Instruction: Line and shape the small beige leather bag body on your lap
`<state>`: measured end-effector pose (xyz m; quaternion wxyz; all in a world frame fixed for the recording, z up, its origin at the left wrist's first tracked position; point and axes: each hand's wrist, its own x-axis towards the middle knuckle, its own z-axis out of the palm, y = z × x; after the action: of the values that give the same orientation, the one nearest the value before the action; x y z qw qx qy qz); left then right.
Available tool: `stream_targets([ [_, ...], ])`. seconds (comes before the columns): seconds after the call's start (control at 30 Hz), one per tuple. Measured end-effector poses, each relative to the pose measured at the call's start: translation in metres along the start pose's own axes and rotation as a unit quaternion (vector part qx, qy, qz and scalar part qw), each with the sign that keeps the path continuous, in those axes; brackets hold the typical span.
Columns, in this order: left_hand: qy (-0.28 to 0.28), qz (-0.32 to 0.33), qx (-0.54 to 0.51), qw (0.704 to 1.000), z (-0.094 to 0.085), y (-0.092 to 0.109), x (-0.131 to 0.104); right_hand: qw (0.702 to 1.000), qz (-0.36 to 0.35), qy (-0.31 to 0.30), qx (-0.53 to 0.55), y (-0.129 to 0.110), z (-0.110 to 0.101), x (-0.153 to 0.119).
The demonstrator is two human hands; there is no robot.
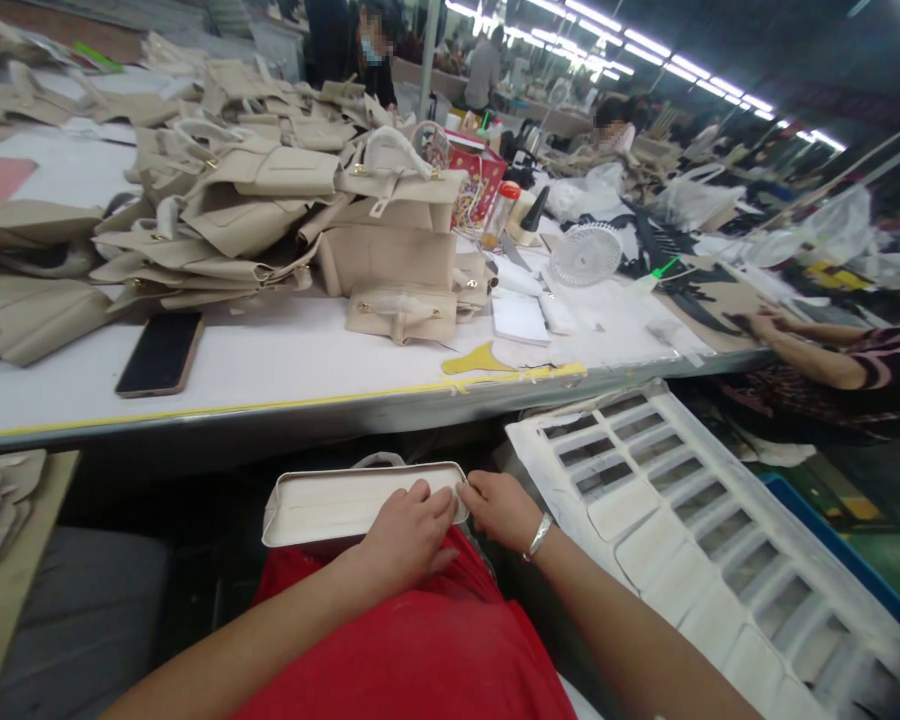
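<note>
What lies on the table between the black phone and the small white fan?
In the head view, between phone and fan stand beige handbags.

Bright white light comes from the long rows of ceiling tube lamps [645,45], which glare strongly. The white worktable surface [285,350] is evenly lit, dark shadow lies underneath, and straight lines bend near the edges.
</note>
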<state>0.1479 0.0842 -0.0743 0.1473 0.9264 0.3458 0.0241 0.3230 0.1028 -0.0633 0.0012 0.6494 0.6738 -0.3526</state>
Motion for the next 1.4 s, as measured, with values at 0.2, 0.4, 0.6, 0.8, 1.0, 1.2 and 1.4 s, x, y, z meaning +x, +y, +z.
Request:
stream_targets([
  [0.2, -0.002, 0.002, -0.015, 1.000, -0.001, -0.001, 0.001, 0.852, 0.058, -0.238, 0.463, 0.036, 0.003, 0.017],
  [0.4, 0.002, 0.011, -0.024, 1.000, 0.003, -0.006, -0.001, 0.809, 0.062, -0.254, 0.527, 0.049, 0.013, 0.026],
  [0.6, -0.006, 0.019, -0.027, 0.999, 0.007, -0.006, 0.006, 0.888, 0.127, -0.236, 0.374, 0.025, -0.008, 0.027],
  [0.8, 0.025, 0.028, -0.177, 0.983, -0.021, -0.009, -0.018, 0.926, 0.156, -0.251, 0.234, 0.000, -0.021, 0.024],
  [1.0, 0.327, -0.344, -0.395, 0.786, -0.032, -0.086, -0.120, 0.935, 0.141, -0.251, 0.208, -0.005, -0.020, 0.024],
  [1.2, 0.108, -0.373, -0.651, 0.652, 0.006, -0.138, -0.152, 0.926, 0.140, -0.266, 0.228, -0.005, -0.022, 0.024],
  [1.4, -0.012, -0.347, -0.648, 0.678, -0.007, -0.143, -0.139, 0.926, 0.155, -0.295, 0.177, -0.002, -0.024, 0.034],
])
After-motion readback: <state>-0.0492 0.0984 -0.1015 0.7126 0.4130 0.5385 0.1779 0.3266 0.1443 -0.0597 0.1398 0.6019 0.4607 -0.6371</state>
